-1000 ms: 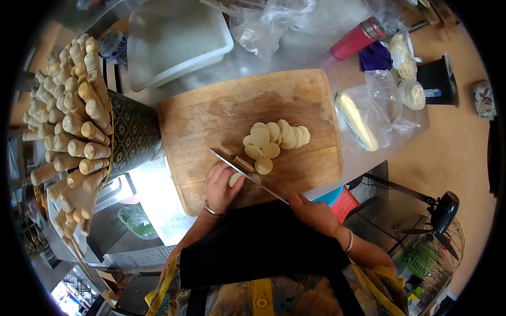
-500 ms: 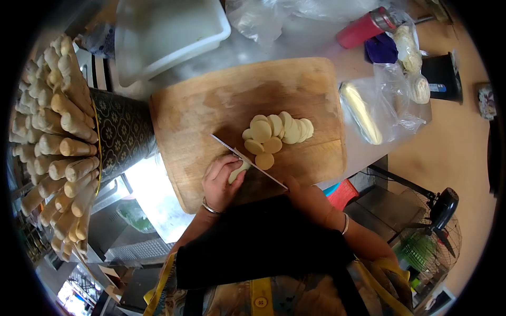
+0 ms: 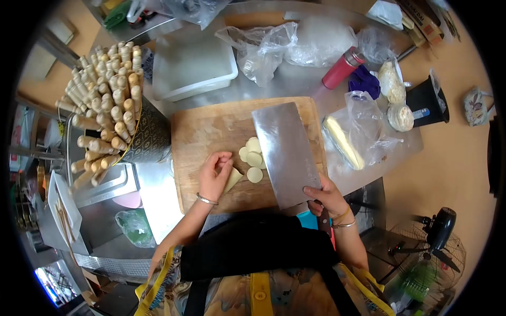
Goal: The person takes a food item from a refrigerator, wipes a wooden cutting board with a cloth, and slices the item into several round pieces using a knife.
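My right hand (image 3: 328, 197) is closed round the dark handle of a wide cleaver (image 3: 287, 152), its broad blade turned flat toward the camera. The blade covers part of the pile of round pale-yellow vegetable slices (image 3: 254, 159) on the wooden cutting board (image 3: 203, 131). On the board's left side, my left hand (image 3: 214, 176) has loosely curled fingers, with a gap between thumb and forefinger. Beside its thumb lies the remaining pale piece of vegetable (image 3: 233, 179), partly hidden by the hand.
A long peeled vegetable (image 3: 342, 142) lies on plastic right of the board. Behind stand a white tub (image 3: 195, 87), plastic bags (image 3: 321, 42) and a red bottle (image 3: 342, 68). Left, a patterned bucket (image 3: 150, 137) holds many wooden-handled sticks (image 3: 113, 105). A fan (image 3: 435, 231) stands right.
The cleaver has swung from edge-on at the vegetable piece to flat over the slices, moving right. My left hand has loosened from the piece. The camera view has shifted.
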A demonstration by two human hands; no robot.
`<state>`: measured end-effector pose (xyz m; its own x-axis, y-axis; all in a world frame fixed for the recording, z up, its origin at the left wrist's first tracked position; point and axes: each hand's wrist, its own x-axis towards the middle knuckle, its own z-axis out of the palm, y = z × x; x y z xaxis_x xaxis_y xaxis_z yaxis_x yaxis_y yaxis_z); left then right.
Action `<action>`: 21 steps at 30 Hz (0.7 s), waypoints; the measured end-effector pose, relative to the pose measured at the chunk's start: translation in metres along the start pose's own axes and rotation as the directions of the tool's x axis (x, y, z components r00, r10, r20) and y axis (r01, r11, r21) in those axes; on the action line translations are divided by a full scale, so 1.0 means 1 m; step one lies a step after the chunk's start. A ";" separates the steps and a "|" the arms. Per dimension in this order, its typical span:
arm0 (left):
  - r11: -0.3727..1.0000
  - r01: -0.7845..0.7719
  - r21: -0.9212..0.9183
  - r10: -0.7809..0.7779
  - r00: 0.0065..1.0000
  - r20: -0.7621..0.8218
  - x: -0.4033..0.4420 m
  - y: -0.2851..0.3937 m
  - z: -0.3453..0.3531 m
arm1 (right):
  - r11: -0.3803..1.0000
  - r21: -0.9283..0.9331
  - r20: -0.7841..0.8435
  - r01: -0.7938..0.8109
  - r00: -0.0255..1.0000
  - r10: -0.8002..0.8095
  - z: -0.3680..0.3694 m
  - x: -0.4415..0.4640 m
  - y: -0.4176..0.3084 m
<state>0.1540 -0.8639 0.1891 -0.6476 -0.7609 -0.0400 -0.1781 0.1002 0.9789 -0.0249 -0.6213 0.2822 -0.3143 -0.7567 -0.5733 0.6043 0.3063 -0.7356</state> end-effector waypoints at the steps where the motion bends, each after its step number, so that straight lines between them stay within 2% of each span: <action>1: 0.999 -0.036 -0.011 0.036 0.999 -0.011 0.004 0.004 0.003 | 1.000 -0.011 0.012 0.007 1.000 -0.006 -0.002 -0.001 0.002; 3: 0.999 -0.028 -0.031 0.029 0.999 0.014 0.013 0.010 0.005 | 0.983 0.155 0.007 0.094 0.995 -0.096 -0.007 -0.003 0.006; 5: 0.999 -0.020 -0.049 0.022 0.998 0.052 0.013 0.015 0.003 | 0.966 0.218 0.027 0.136 0.989 -0.145 -0.011 -0.012 0.007; 6: 0.967 -0.176 0.184 0.167 0.984 0.063 0.011 0.020 0.000 | 0.943 0.287 0.038 0.170 0.981 -0.188 -0.013 -0.016 0.008; 7: 0.860 -0.316 0.401 0.299 0.948 0.107 0.009 0.021 -0.004 | 0.942 0.287 0.040 0.173 0.981 -0.192 -0.011 -0.022 0.007; 8: 0.859 -0.318 0.402 0.300 0.948 0.108 0.003 0.018 -0.006 | 0.945 0.251 0.012 0.208 0.976 -0.218 -0.008 -0.030 0.006; 10: 0.853 -0.255 0.456 0.184 0.963 0.196 -0.018 -0.001 -0.010 | 0.945 0.226 -0.025 0.237 0.971 -0.237 -0.004 -0.040 0.010; 11: 0.811 -0.327 0.486 0.248 0.943 0.220 -0.025 -0.011 -0.010 | 0.955 0.135 -0.063 0.264 0.964 -0.257 -0.002 -0.040 0.012; 12: 0.811 -0.327 0.485 0.244 0.943 0.227 -0.029 -0.016 -0.010 | 0.958 0.040 -0.098 0.285 0.955 -0.280 0.002 -0.041 0.014; 13: 0.840 -0.287 0.460 0.220 0.956 0.193 -0.031 -0.019 -0.009 | 0.959 -0.037 -0.145 0.280 0.948 -0.283 0.009 -0.043 0.014; 14: 0.867 -0.246 0.433 0.195 0.968 0.159 -0.032 -0.021 -0.010 | 0.960 -0.034 -0.148 0.279 0.948 -0.281 0.014 -0.042 0.018; 15: 0.867 -0.243 0.435 0.190 0.968 0.163 -0.033 -0.019 -0.012 | 0.943 -0.195 -0.186 0.269 0.934 -0.305 0.019 -0.042 0.022; 16: 0.841 -0.264 0.472 0.212 0.964 0.161 -0.034 -0.014 -0.015 | 0.905 -0.349 -0.217 0.245 0.918 -0.332 0.025 -0.041 0.026; 17: 0.813 -0.285 0.508 0.237 0.958 0.160 -0.033 -0.012 -0.018 | 0.820 -0.565 -0.273 0.091 0.917 -0.289 0.033 -0.041 0.026; 18: 0.812 -0.285 0.510 0.234 0.958 0.163 -0.031 -0.014 -0.019 | 0.823 -0.561 -0.275 0.089 0.918 -0.287 0.034 -0.036 0.035; 19: 0.813 -0.328 0.480 0.295 0.944 0.145 -0.029 -0.018 -0.020 | 0.571 -0.795 -0.135 0.205 0.858 -0.496 0.031 -0.028 0.050; 20: 0.811 -0.373 0.450 0.354 0.926 0.130 -0.027 -0.020 -0.022 | 0.245 -0.930 0.059 0.274 0.769 -0.637 0.032 -0.023 0.060; 21: 0.810 -0.378 0.449 0.353 0.925 0.141 -0.027 -0.021 -0.023 | 0.269 -0.933 0.039 0.239 0.810 -0.586 0.043 -0.023 0.058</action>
<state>0.1926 -0.8600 0.1745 -0.7666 -0.5778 0.2802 -0.2322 0.6563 0.7179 0.0489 -0.6109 0.2685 -0.5799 -0.8145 -0.0191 -0.5960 0.4401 -0.6716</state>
